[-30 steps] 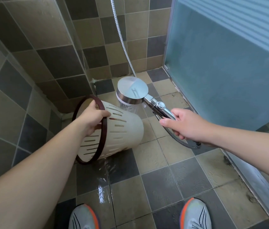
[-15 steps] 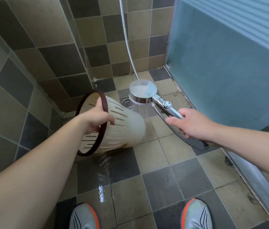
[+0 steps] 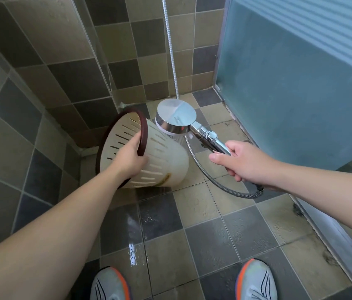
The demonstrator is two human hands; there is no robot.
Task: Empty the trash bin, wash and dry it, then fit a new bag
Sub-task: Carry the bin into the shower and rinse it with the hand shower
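A white slotted trash bin [image 3: 166, 161] with a dark red rim is tipped on its side above the floor, mouth to the left, base to the right. A brown stain marks its lower wall near the base. My left hand [image 3: 130, 158] grips the rim, fingers inside and thumb on the outer wall. My right hand [image 3: 238, 160] holds the handle of a chrome shower head [image 3: 176, 116]. The head hangs just above the bin's upper wall and water sprays down onto it. A metal hose [image 3: 205, 169] loops below my right hand.
Wet floor tiles [image 3: 203, 241] spread below the bin. Tiled walls close the corner at left and back. A frosted glass door [image 3: 289, 83] and its sill run along the right. My two shoes [image 3: 255, 280] stand at the bottom edge.
The shower head has swung left and come over the bin's wall. My left hand has turned the bin, so the stained side near the base now shows.
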